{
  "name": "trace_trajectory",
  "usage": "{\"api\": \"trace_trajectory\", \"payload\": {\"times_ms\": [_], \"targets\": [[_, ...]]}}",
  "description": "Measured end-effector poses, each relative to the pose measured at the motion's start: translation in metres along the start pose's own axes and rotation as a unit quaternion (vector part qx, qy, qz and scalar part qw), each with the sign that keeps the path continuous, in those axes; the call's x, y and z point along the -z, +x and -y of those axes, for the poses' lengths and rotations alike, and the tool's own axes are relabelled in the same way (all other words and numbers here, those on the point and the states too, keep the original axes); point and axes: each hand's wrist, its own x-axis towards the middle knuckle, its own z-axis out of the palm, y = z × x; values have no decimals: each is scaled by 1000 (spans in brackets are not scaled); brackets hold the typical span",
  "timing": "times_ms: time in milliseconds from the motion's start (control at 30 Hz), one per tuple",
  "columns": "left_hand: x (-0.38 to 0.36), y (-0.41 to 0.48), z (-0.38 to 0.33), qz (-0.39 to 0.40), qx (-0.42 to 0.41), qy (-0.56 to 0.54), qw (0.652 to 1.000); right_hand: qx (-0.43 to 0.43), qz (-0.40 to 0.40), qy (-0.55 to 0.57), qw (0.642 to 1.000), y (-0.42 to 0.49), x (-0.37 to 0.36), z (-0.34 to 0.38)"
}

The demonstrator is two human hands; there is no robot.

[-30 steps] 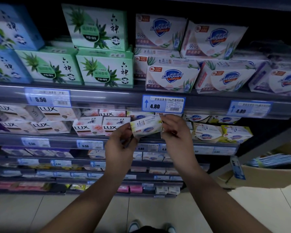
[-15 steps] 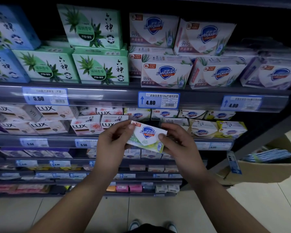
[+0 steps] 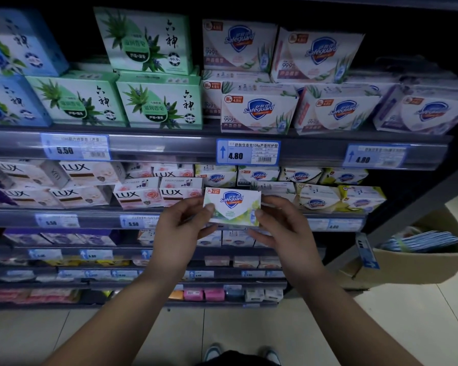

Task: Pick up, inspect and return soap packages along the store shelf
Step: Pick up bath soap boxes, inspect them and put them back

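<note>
Pinching a Safeguard soap package point(image 3: 232, 207) at both ends: gripping its left edge with the left hand point(image 3: 177, 233), thumb on the front and fingers curled behind, and clasping the right edge the same way with the right hand point(image 3: 283, 228). Holding it upright, printed face toward the camera, just in front of the second shelf point(image 3: 64, 211) and resting it on nothing.

Facing LUX boxes point(image 3: 140, 196) just left of the left hand, stacked two high, and white and yellow Safeguard boxes point(image 3: 317, 200) just right of the right hand. Covering part of that Safeguard row with the package itself. Reaching in below a blue-framed 4.80 price tag point(image 3: 247, 152), with larger Safeguard packs point(image 3: 259, 109) above it and green aloe-printed boxes point(image 3: 159, 104) up and to the left. Standing well clear of a cardboard carton point(image 3: 418, 265) far to the right of the right hand, filled with blue-wrapped goods.

Hiding, behind both hands and forearms, price tags and small boxes on the shelves beneath. Making out only dim pink bars point(image 3: 204, 295) further down, labels unreadable. Losing the blue boxes point(image 3: 16, 43) far to the upper left at the frame edge. Catching just two shoe toes point(image 3: 213, 351) below the forearms.
</note>
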Motion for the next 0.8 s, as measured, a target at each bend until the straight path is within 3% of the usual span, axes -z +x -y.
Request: {"api": "trace_trajectory", "payload": {"times_ms": [200, 433, 800], "targets": [[1, -6, -3, -13, 9, -10, 1000, -43, -64, 33, 996, -4, -9, 7], [-2, -9, -9, -23, -6, 4, 1000, -126, -79, 101, 984, -3, -15, 9], [-8, -19, -15, 119, -139, 85, 979, -199, -33, 137, 970, 0, -8, -1]]}}
